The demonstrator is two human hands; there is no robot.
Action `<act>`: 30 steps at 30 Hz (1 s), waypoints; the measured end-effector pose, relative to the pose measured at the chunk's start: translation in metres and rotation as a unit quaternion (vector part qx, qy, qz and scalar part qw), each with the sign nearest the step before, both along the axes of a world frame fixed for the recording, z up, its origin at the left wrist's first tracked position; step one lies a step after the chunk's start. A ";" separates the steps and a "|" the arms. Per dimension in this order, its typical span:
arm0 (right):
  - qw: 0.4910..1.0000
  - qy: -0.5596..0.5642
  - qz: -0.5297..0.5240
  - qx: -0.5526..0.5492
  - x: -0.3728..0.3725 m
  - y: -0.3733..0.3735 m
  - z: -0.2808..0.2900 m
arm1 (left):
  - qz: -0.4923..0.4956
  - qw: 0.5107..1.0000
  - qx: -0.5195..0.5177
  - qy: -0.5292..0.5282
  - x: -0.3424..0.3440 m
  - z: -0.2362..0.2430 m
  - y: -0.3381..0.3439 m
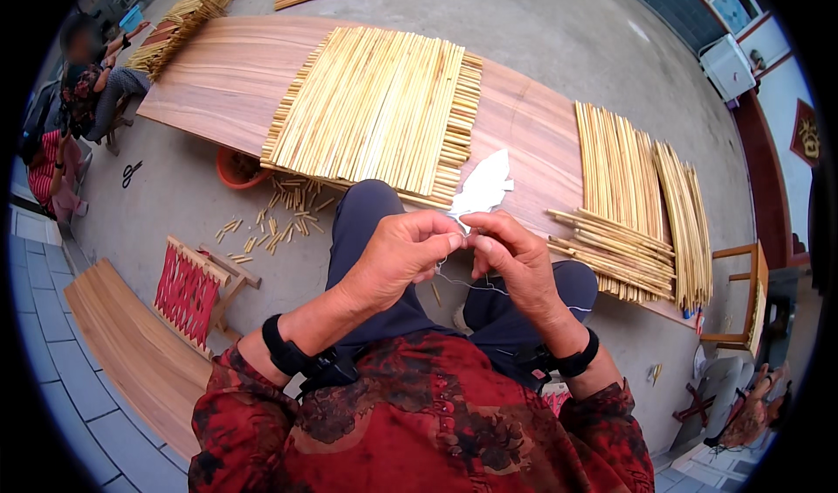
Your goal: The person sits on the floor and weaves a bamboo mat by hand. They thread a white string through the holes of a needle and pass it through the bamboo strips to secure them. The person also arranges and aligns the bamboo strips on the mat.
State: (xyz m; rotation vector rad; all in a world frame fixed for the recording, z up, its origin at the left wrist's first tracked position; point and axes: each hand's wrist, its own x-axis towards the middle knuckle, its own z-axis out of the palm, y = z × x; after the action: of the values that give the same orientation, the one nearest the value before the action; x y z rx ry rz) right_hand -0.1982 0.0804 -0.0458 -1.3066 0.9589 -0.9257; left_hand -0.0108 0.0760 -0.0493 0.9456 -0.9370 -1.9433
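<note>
My left hand (410,249) and my right hand (511,257) meet above my lap, fingertips pinched together on a thin white thread (489,288). Part of the thread hangs in a loose loop and trails rightward over my dark trousers; anything smaller between the fingertips is too small to make out. Just beyond my fingers, a crumpled white sheet (480,183) lies on the wooden board (515,109). A wide mat of pale yellow sticks (367,100) covers the board's middle, and more rows of sticks (615,166) lie at its right, some loose ones across them.
Cut stick pieces (288,227), a red basin (240,170) and scissors (131,174) are on the floor. A red woven stool (183,292) and plank (131,345) are at left, a wooden chair (738,336) at right. Other people (83,92) sit at both sides.
</note>
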 end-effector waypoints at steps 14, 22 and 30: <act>0.998 0.019 -0.037 0.039 0.005 0.005 -0.001 | 0.015 0.984 -0.124 -0.128 -0.002 -0.003 0.002; 0.999 0.027 -0.036 0.023 0.009 0.006 -0.007 | 0.015 0.986 -0.112 -0.125 -0.001 -0.004 0.002; 0.998 -0.018 -0.026 0.059 0.015 0.007 0.000 | 0.020 0.983 -0.118 -0.142 0.002 -0.008 0.001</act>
State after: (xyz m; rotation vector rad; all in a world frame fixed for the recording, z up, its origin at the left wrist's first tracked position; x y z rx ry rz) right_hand -0.1830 0.0879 -0.0462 -1.1667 1.0088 -0.9139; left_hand -0.0086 0.0766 -0.0573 1.1074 -1.2697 -1.6449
